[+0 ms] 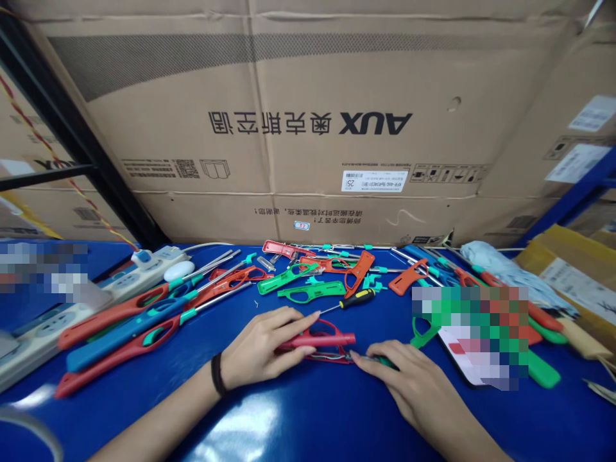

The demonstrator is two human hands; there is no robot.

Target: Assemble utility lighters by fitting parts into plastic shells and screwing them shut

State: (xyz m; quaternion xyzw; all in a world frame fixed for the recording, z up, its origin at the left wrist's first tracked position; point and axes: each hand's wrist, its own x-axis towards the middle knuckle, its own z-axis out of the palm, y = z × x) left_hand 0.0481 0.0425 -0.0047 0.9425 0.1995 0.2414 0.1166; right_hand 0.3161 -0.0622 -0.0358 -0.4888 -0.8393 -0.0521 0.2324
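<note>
At the middle of the blue table, my left hand point(269, 340) is closed on the red casing point(332, 338) of a long-nosed lighter, thumb and forefinger along it. A second red casing part point(332, 357) lies against its near side, with thin metal parts showing inside. My right hand point(409, 375) is closed at the casing's right end, around a dark green and grey piece point(385, 362) mostly hidden by the fingers. Just beyond my left fingertips lies a screwdriver point(357, 298) with a black and yellow handle.
Assembled lighters point(129, 327) lie at left beside a power strip point(158, 263). Loose green casings point(312, 292), an orange casing point(409, 277) and metal tubes lie behind my hands. A phone point(462, 359), partly blurred, and more lighters are at right. A large cardboard box point(289, 64) stands behind.
</note>
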